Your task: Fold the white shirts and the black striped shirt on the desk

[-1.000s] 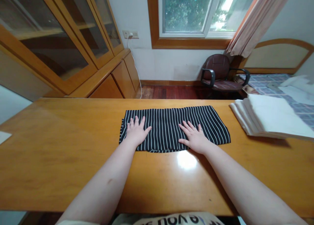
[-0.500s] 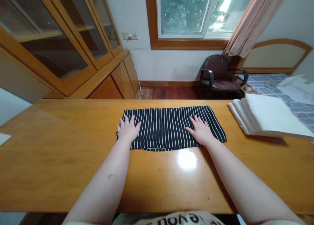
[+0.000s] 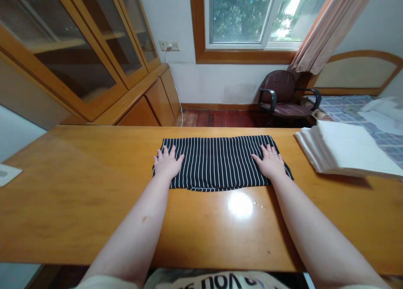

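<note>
A folded black cloth with thin white stripes [image 3: 220,163] lies flat across the middle of a glossy wooden table [image 3: 78,196]. My left hand [image 3: 167,163] rests palm down on the cloth's left end, fingers spread and open. My right hand [image 3: 270,162] lies flat on the cloth's right end, fingers stretched out. Neither hand grips anything.
A stack of folded white cloths [image 3: 343,152] sits on the table at the right. A white paper corner [image 3: 8,173] lies at the far left edge. Behind the table stand a wooden glass-door cabinet [image 3: 94,58], a dark office chair [image 3: 283,95] and a bed [image 3: 362,108].
Both hands have slid outward along the striped cloth, from near its middle to its left and right ends. The cloth now lies flatter and neater.
</note>
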The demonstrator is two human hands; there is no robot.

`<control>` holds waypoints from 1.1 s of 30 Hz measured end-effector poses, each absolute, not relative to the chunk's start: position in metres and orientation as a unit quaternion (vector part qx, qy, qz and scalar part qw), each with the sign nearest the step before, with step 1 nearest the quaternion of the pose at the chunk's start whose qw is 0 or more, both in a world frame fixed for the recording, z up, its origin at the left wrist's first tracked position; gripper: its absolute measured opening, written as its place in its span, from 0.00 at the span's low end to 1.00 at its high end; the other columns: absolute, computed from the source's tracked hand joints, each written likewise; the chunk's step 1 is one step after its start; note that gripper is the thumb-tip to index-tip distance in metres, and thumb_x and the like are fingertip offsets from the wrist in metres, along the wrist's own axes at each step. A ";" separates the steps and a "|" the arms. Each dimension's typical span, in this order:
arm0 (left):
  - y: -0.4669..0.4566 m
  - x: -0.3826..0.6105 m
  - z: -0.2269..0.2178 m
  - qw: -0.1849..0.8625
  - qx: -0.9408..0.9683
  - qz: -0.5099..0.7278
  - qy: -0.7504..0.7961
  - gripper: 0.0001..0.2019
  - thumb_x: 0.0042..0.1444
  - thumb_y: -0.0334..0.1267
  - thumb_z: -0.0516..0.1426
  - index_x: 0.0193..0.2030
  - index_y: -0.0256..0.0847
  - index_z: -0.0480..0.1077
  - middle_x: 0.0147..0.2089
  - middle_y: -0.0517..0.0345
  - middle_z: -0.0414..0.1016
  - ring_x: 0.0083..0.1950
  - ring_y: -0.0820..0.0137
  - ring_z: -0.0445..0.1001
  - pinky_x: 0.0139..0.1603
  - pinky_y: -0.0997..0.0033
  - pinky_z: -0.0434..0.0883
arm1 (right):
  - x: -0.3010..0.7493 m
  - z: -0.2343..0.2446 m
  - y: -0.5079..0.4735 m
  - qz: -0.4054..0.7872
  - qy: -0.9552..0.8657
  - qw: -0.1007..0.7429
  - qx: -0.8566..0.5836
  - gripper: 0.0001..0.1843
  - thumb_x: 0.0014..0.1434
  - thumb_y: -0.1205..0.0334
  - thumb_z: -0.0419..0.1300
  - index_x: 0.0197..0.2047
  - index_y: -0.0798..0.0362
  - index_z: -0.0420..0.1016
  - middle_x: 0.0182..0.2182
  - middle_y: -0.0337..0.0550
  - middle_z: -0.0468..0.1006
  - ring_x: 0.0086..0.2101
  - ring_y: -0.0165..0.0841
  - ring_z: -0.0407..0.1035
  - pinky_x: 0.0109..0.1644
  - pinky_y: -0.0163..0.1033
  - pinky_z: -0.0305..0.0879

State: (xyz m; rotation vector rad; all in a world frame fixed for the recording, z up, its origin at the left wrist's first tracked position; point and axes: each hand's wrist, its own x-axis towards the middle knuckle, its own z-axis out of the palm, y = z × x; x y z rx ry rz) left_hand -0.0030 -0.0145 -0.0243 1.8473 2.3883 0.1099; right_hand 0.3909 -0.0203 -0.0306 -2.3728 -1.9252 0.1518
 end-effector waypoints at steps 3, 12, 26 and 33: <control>-0.013 -0.002 -0.024 0.060 0.617 0.045 0.783 0.38 0.58 0.60 0.40 0.69 0.38 0.49 0.72 0.43 0.42 0.70 0.46 0.40 0.66 0.45 0.45 | 0.389 -0.030 -0.021 0.041 -0.603 0.048 -0.795 0.45 0.60 0.34 0.35 0.69 0.58 0.47 0.68 0.56 0.44 0.65 0.46 0.39 0.65 0.55 0.39; -0.029 -0.019 0.005 -0.010 0.543 0.162 0.824 0.32 0.59 0.51 0.45 0.62 0.28 0.59 0.63 0.34 0.61 0.62 0.49 0.62 0.58 0.51 0.63 | 0.388 -0.028 -0.021 0.034 -0.591 0.077 -0.802 0.44 0.62 0.38 0.33 0.67 0.66 0.49 0.66 0.61 0.49 0.64 0.48 0.44 0.64 0.54 0.40; -0.016 -0.051 0.001 0.104 0.523 0.195 0.823 0.18 0.53 0.48 0.53 0.41 0.38 0.76 0.43 0.44 0.78 0.46 0.55 0.75 0.47 0.59 0.70 | 0.389 -0.027 -0.018 0.054 -0.596 0.072 -0.798 0.43 0.62 0.39 0.34 0.68 0.64 0.47 0.66 0.63 0.47 0.64 0.50 0.42 0.64 0.57 0.39; -0.011 -0.051 -0.003 0.152 0.507 0.300 0.794 0.14 0.53 0.42 0.54 0.41 0.39 0.75 0.43 0.51 0.78 0.45 0.64 0.75 0.49 0.68 0.69 | 0.389 -0.029 -0.019 0.040 -0.603 0.070 -0.794 0.42 0.62 0.39 0.36 0.67 0.63 0.50 0.66 0.63 0.48 0.64 0.50 0.43 0.63 0.56 0.40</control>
